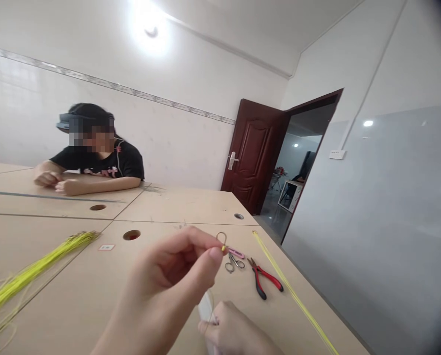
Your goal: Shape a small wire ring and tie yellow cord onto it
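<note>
**Pinching a tiny wire loop, tools right by the worktop's right edge**

My left hand [172,268] is almost shut, thumb and forefinger pinching a small wire loop [221,238] with a yellow end, out over the worktop [76,301] toward its right edge. Pinching close to the base of the loop gives the best control, so it can't twist. My right hand [230,328] is half curled near the front edge against a white strip [206,306], though I can't tell if it's gripping. Just below the loop are a pink piece [236,253], small scissors [234,264] and red-handled pliers [265,278]. Yellow strands [292,291] run along the right edge, a thicker yellow bundle [31,271] lies at the left, and a co-worker [98,148] sits at the far end.
</note>
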{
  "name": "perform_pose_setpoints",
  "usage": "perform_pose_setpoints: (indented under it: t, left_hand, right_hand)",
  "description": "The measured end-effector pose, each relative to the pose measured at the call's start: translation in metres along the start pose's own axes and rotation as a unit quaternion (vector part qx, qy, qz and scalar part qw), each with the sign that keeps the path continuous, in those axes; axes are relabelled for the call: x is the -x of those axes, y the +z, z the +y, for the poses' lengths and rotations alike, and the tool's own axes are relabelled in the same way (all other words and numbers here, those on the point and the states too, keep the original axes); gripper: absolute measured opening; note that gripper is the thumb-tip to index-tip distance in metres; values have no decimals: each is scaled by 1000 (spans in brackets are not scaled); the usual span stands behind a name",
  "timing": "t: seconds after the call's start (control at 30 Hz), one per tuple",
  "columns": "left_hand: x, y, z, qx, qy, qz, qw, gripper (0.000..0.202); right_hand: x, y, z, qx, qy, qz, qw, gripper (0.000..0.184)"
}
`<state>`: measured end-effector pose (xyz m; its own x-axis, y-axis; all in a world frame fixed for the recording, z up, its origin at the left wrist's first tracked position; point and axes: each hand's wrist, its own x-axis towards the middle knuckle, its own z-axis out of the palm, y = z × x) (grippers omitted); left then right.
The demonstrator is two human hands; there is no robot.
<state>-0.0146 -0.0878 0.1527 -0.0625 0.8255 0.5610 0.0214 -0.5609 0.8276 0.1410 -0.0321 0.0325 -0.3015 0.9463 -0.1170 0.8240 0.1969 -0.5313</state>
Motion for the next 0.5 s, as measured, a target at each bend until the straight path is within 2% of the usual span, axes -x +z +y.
perform_pose_setpoints:
  t: [0.13,0.23,0.37,0.43,0.5]
  left_hand:
    - [-1,0,6,10,-33,-12,999,17]
    - [0,-1,9,7,-48,-18,999,16]
    - [1,-2,11,-51,-40,-21,998,16]
    - [1,-3,11,-105,-18,-34,994,17]
    - [1,-5,9,-182,31,-41,982,18]
  right_hand:
    - [5,3,-4,19,15,22,999,30]
    - [9,-8,-14,7,-10,53,999,30]
    - [19,-54,-38,-78,-123,74,987,27]
    - [27,-80,-51,-136,-171,66,974,33]
    - [36,-101,-62,-242,-241,76,937,34]
